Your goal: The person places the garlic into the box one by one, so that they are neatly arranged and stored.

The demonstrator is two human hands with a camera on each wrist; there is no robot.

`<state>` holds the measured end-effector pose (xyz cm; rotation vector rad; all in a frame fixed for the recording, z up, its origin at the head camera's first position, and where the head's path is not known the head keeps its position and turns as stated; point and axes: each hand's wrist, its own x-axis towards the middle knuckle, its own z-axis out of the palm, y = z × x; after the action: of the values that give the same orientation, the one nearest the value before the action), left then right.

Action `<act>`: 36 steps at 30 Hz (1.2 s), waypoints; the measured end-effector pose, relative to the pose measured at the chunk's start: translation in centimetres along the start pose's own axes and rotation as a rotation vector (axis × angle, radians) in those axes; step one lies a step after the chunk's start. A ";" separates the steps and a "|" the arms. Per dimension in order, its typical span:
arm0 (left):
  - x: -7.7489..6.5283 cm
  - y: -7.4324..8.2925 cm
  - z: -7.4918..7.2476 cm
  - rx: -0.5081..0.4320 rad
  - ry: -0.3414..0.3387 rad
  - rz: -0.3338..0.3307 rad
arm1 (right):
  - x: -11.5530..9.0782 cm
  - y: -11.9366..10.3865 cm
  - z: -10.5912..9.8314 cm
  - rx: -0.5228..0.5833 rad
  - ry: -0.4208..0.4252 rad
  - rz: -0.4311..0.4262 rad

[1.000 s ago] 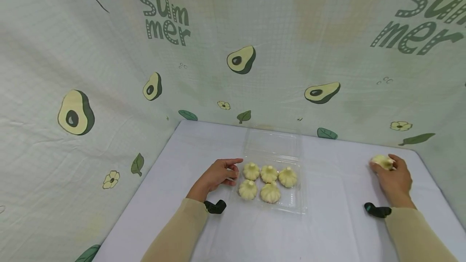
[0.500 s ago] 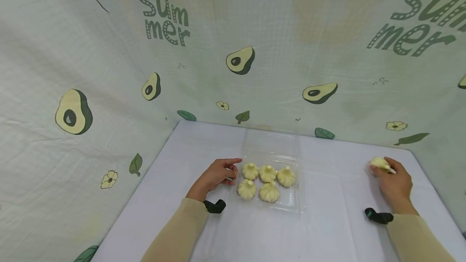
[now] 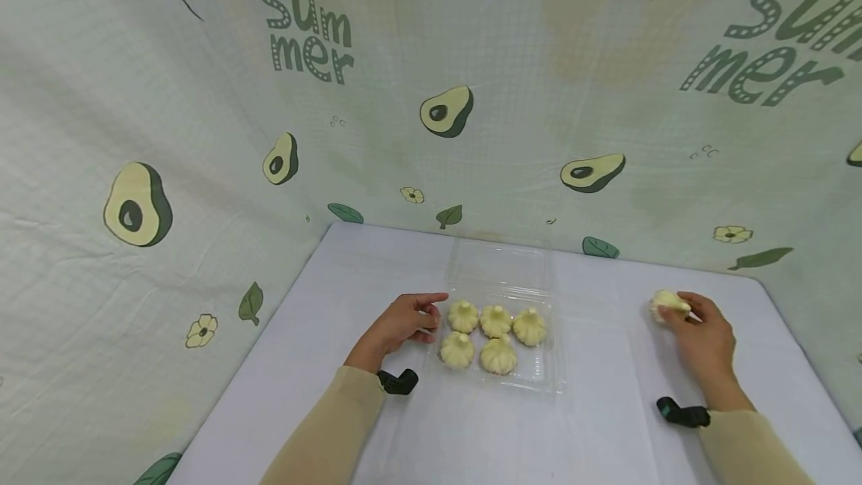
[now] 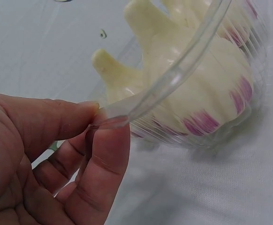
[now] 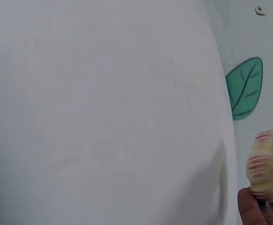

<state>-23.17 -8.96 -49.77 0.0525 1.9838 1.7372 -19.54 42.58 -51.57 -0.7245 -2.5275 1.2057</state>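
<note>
A clear plastic clamshell box point(image 3: 536, 371) stands open on the table. Several garlic bulbs point(image 3: 498, 355) sit in it, three in the far row and two in the near row, stems up. My left hand point(image 3: 404, 322) is at the box's left side; in the left wrist view its thumb and index finger pinch the clear rim point(image 4: 174, 77). Off to the right, my right hand point(image 3: 707, 337) holds another garlic bulb point(image 3: 664, 304) between thumb and fingers, above the table. This bulb's purple-streaked base point(image 5: 261, 161) shows at the edge of the right wrist view.
The box's clear lid point(image 3: 501, 264) lies folded back toward the far wall. A white cloth covers the table point(image 3: 606, 425). Avocado-printed cloth point(image 3: 505, 163) hangs behind and along the left side.
My right hand has moved left toward the box with the garlic bulb in its grip. The left hand stays in place at the rim.
</note>
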 end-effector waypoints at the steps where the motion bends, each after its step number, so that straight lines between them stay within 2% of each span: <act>1: 0.0 0.0 0.0 0.000 0.000 0.001 | -0.3 -0.3 0.1 0.012 0.006 -0.003; 8: 0.1 0.0 0.0 -0.001 -0.009 0.003 | -2.0 -1.8 0.6 -0.019 -0.023 -0.036; 18: 0.3 -0.1 -0.1 -0.013 -0.014 -0.002 | -4.6 -4.4 1.0 -0.010 -0.074 -0.146; 25: 0.1 0.0 0.0 -0.007 -0.002 -0.002 | -6.6 -6.3 1.3 -0.079 -0.138 -0.240; 36: 0.2 -0.2 0.0 -0.006 -0.004 -0.007 | -9.7 -9.2 2.4 0.016 -0.207 -0.294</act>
<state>-23.25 -8.94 -50.01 0.0469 1.9741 1.7370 -15.33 30.89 -45.96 -0.2201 -2.6646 1.2480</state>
